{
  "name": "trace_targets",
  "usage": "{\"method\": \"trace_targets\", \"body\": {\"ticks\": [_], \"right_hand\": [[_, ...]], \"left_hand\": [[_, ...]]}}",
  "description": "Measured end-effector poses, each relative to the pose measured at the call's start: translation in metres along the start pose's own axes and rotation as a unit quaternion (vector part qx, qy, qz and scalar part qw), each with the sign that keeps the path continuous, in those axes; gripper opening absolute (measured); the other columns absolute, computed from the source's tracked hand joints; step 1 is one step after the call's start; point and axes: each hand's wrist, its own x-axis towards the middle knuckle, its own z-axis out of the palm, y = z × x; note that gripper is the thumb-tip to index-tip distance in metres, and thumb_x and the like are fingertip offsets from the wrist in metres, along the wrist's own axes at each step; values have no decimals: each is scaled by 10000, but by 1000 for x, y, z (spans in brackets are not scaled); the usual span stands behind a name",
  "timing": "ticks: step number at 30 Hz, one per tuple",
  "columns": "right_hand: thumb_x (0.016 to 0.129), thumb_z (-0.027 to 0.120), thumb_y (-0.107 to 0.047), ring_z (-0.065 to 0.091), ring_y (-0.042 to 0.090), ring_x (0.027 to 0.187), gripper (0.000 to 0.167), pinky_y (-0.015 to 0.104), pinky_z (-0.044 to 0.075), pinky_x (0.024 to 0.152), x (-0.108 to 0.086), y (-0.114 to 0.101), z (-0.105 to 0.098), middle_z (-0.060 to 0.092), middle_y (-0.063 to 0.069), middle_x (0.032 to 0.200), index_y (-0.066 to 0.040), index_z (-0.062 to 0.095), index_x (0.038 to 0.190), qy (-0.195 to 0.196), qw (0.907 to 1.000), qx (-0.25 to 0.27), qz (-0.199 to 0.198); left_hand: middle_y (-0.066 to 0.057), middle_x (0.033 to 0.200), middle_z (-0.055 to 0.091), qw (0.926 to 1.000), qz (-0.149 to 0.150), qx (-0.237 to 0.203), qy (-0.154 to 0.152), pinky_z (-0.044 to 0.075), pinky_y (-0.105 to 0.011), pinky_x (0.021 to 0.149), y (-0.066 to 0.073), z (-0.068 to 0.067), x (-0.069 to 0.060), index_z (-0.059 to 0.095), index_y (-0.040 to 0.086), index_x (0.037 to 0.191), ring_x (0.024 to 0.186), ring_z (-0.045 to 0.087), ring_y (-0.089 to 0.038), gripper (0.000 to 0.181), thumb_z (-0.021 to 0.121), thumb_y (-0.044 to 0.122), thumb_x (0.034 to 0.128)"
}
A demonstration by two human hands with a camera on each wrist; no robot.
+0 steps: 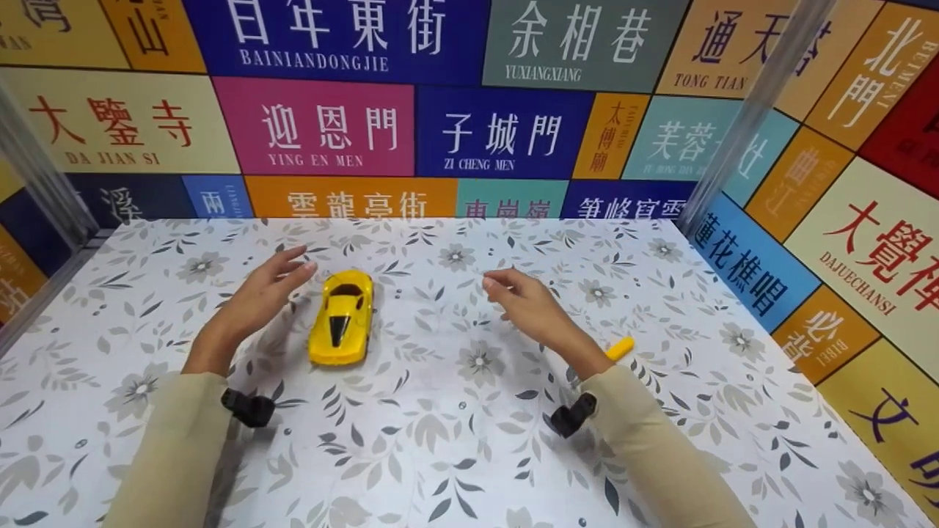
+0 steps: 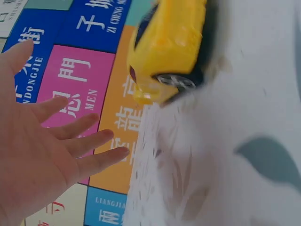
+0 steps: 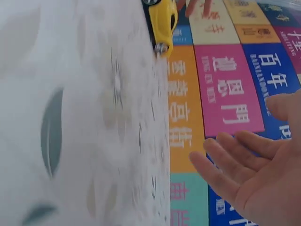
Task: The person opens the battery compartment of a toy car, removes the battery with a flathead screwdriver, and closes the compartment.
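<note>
Beige sleeves (image 1: pixel 172 447) are worn with black wrist cameras (image 1: pixel 253 409).

Glossy plastic car (image 1: pixel 342 318) (matt cloth sleeves (image 1: pixel 172 451))

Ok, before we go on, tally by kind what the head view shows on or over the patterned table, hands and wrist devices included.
Yellow toy car: 1
Yellow stick-like piece, partly hidden: 1
Bare hands, left hand and right hand: 2
Black wrist devices, left one and right one: 2
Total: 6

yellow toy car (image 1: pixel 342 320) | upright on wheels | on floral table (image 1: pixel 433 389)
</note>
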Motion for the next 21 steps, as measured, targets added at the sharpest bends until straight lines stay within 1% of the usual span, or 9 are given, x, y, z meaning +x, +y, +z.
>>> {"method": "trace_targets", "body": {"ticks": [2,4,8,11,13,16,18,21], "right_hand": [[1052,494,-360,591,306,1240,467,508,547,992,1,-5,8,593,154,1372,-84,524,1428,-78,9996,250,131],[1051,496,-346,583,321,1261,469,502,548,1000,2,-8,15,583,158,1389,-66,516,1427,-158,9981,523,293],[1050,500,-293,570,346,1286,444,442,583,962,5,-15,29,560,180,1414,-30,521,1407,-144,9911,1124,699],[1041,519,-259,580,342,1275,416,393,613,895,7,-20,40,548,199,1421,-20,536,1381,-101,9819,1604,1003],[1033,536,-241,585,336,1269,410,371,622,864,7,-22,47,535,207,1433,-19,534,1378,-144,9739,1933,1178],[1013,575,-230,587,338,1271,444,361,627,839,8,-26,59,515,204,1460,-20,513,1399,-285,9615,2354,1389],[1004,590,-226,587,338,1274,481,360,628,837,9,-27,67,509,197,1470,-15,489,1424,-394,9542,2555,1508],[995,598,-213,592,338,1267,507,370,629,840,10,-29,78,520,198,1457,-2,471,1437,-494,9466,2744,1620]], "left_hand": [[-180,1666,197,9998,4,-209,24,268,-643,1205,1,-1,1,97,262,1624,1492,281,-426,895,388,748,931],[-175,1664,206,9990,-8,-447,29,322,-600,1198,1,-1,3,110,251,1623,1474,323,-410,863,405,708,953],[-176,1649,252,9962,-4,-869,88,385,-545,1179,0,0,7,142,197,1619,1466,353,-379,781,424,593,1007],[-182,1634,280,9933,-80,-1140,168,417,-522,1160,-2,2,11,165,157,1613,1463,367,-371,717,411,511,1041],[-178,1629,288,9913,-222,-1280,202,437,-502,1149,-3,3,15,174,150,1611,1457,382,-363,681,396,476,1055],[-183,1618,306,9879,-463,-1468,216,459,-479,1135,-4,4,20,185,136,1607,1447,397,-361,642,380,427,1068],[-188,1605,328,9870,-558,-1498,190,472,-467,1125,-4,4,24,193,126,1603,1436,412,-358,625,369,407,1073],[-203,1586,357,9862,-611,-1533,128,489,-459,1108,-5,4,28,204,101,1597,1416,437,-360,609,356,381,1079]]}}
